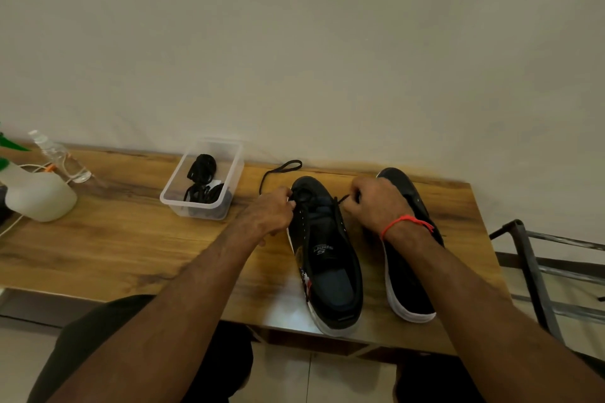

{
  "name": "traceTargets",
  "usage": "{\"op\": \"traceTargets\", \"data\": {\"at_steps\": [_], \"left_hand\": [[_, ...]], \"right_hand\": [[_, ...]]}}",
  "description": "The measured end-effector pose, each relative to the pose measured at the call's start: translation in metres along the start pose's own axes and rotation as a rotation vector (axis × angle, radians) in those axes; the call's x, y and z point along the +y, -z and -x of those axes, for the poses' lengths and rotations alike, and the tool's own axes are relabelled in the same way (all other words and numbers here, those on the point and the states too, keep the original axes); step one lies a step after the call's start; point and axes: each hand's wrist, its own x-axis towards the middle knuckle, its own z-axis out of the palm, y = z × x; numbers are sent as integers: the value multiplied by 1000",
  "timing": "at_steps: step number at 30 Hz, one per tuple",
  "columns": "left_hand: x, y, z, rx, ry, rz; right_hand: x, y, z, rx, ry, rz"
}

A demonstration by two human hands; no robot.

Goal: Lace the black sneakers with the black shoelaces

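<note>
- Two black sneakers on my wooden table point(131, 239), toes pointing away from me, heels at the near edge, side by side but apart.
- Left-hand sneaker point(330, 258): white sole, open collar, printed tongue label; I see rows of eyelets along both flaps, most of them bare.
- Right-hand sneaker point(409, 285): black upper, white sole, partly hidden behind my right forearm.
- One black shoelace point(278, 172) in work: it crosses the toe end of the left-hand sneaker; one end trails off to the left and loops on the table behind the toe, near the wall.
- My left hand point(271, 213): fingers curled, pressed against the left flap near the toe; it appears to pinch the lace there, though the pinch itself is small and dark.
- My right hand point(376, 206): fingers curled, pinching the other end of the lace just right of the same sneaker's toe; the short lace run between shoe and fingers looks taut.
- One red thread band point(406, 222) on my right wrist.
- One clear plastic tub point(173, 203), left of the sneakers near the wall, holding several bundled black laces point(203, 180).
- One white spray bottle point(39, 193) at the far left, green trigger partly out of view.
- One clear water bottle point(55, 154) lying behind it, with a white cable point(13, 224) running beside.
- One metal frame point(537, 268) off the table's right end.
</note>
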Motion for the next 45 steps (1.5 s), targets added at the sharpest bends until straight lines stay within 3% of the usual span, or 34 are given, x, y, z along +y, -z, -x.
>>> {"op": "traceTargets", "data": {"at_steps": [5, 7, 9, 11, 13, 14, 17, 19, 21, 23, 26, 28, 31, 33, 35, 37, 40, 45], "left_hand": [[-3, -3, 1, 35, -4, -284], [-5, -1, 0, 83, 60, -423], [-8, 5, -2, 222, 81, -460], [-8, 14, -6, 439, -10, -350], [-5, 20, -9, 585, -199, -43], [0, 22, -9, 591, -292, 144], [13, 19, -5, 527, -517, 365], [17, 15, -1, 503, -620, 319], [20, 14, 2, 484, -660, 296], [20, 19, 3, 458, -609, 242], [3, 33, -2, 391, -343, -47], [-14, 41, -5, 352, -184, -110], [-18, 51, -5, 480, -227, 147], [-3, 53, -2, 534, -383, 303], [13, 47, 1, 491, -529, 355], [21, 36, 4, 429, -604, 356], [23, 30, 5, 323, -631, 302], [2, 50, -1, 275, -439, 160]], "right_hand": [[12, 15, -5, 334, -133, -220], [16, 19, -7, 370, -193, -260], [19, 21, -10, 233, -225, -229], [17, 22, -10, -9, -195, -96], [13, 20, -8, -116, -134, 34], [11, 20, -7, -92, -107, 80], [-3, 27, -4, 23, 56, -5], [-17, 32, -2, -55, 194, -282], [-30, 35, 2, -146, 215, -405], [-35, 36, 5, -77, 143, -501], [-24, 34, -1, 184, -123, -804], [-13, 36, -6, 255, -281, -963], [-7, 37, -9, 168, -340, -891], [-14, 41, -2, 96, -158, -655], [-27, 42, 4, 58, 126, -467], [-39, 41, 7, -3, 239, -473], [-42, 39, 7, 101, 204, -566], [-19, 48, -4, 421, -132, -892]]}}
